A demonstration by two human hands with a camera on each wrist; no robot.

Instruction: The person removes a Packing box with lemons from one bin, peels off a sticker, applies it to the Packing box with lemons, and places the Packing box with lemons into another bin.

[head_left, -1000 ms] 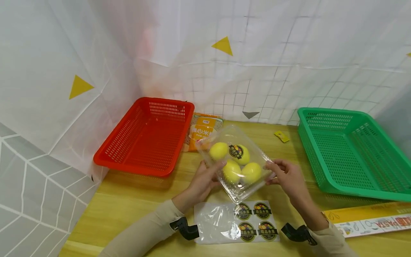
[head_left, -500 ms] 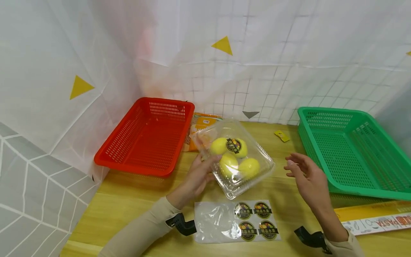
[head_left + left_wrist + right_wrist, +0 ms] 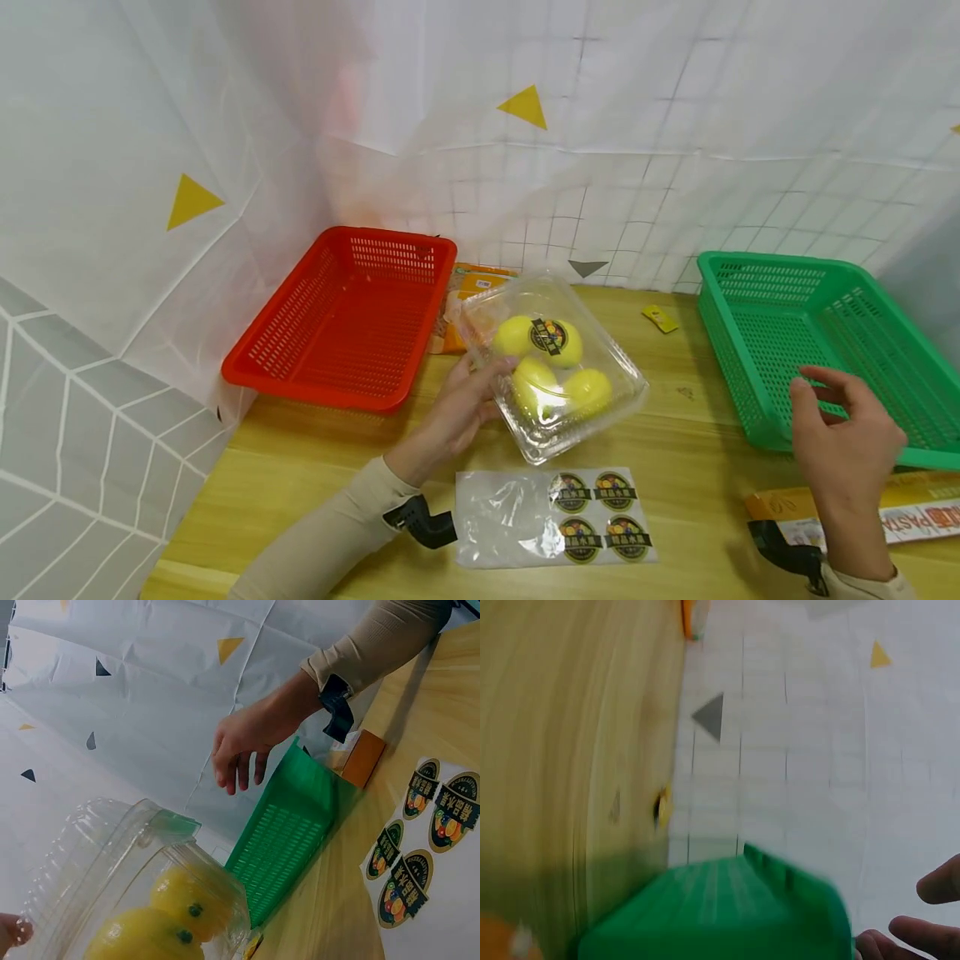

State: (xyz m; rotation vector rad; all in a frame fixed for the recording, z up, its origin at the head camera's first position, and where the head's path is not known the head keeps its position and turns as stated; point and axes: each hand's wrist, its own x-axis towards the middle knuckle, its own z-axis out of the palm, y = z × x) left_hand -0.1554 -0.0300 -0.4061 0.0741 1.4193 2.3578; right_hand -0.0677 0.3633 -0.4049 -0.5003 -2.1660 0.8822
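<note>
My left hand (image 3: 457,408) grips the left edge of a clear plastic clamshell box (image 3: 558,371) and holds it tilted above the wooden table (image 3: 315,475). Inside the box lie several yellow lemons (image 3: 543,367), and a round label (image 3: 548,335) sits on its lid. The left wrist view shows the box (image 3: 127,889) close up with two lemons (image 3: 169,915). My right hand (image 3: 843,429) hovers empty with loosely curled fingers by the front rim of the green basket (image 3: 825,350), well to the right of the box.
A red basket (image 3: 348,317) stands at the back left, with an orange food packet (image 3: 468,304) behind the box. A sticker sheet (image 3: 551,517) lies near the front edge. A long pasta box (image 3: 907,508) lies at the right. A small yellow sachet (image 3: 658,317) lies farther back.
My right hand let go of the clamshell box and swung right toward the green basket. The left hand keeps the box, now raised a little and shifted left.
</note>
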